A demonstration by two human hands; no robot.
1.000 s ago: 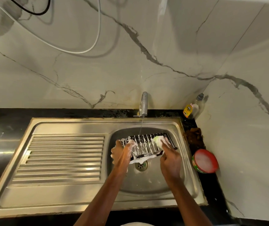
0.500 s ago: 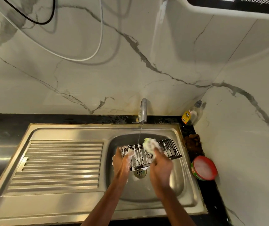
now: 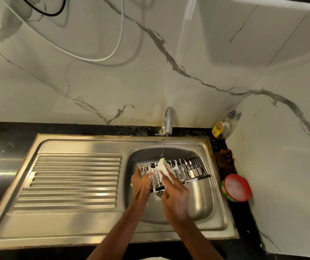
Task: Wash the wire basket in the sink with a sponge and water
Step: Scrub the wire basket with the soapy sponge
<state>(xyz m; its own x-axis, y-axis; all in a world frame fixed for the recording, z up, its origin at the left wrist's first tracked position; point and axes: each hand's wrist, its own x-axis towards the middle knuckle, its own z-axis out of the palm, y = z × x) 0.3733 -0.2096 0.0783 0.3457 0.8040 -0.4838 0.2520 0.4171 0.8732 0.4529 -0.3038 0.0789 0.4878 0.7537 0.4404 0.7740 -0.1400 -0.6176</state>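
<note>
A black wire basket (image 3: 191,168), streaked with white foam, sits tilted in the steel sink bowl (image 3: 201,201) over the drain. My left hand (image 3: 141,182) grips its left end. My right hand (image 3: 174,196) presses a foamy green-and-white sponge (image 3: 162,166) against the basket's left half. A thin stream of water runs from the tap (image 3: 168,121) onto the sponge. The basket's lower left part is hidden behind my hands.
A ribbed steel drainboard (image 3: 71,181) lies left of the bowl. On the black counter at the right stand a yellow-labelled soap bottle (image 3: 220,128), a brown scrubber (image 3: 224,159) and a red tub of white dish paste (image 3: 236,187). Marble walls close off the back and right.
My right hand has slid the sponge leftward along the basket, from its right end to its left half. My left hand keeps its grip on the left end.
</note>
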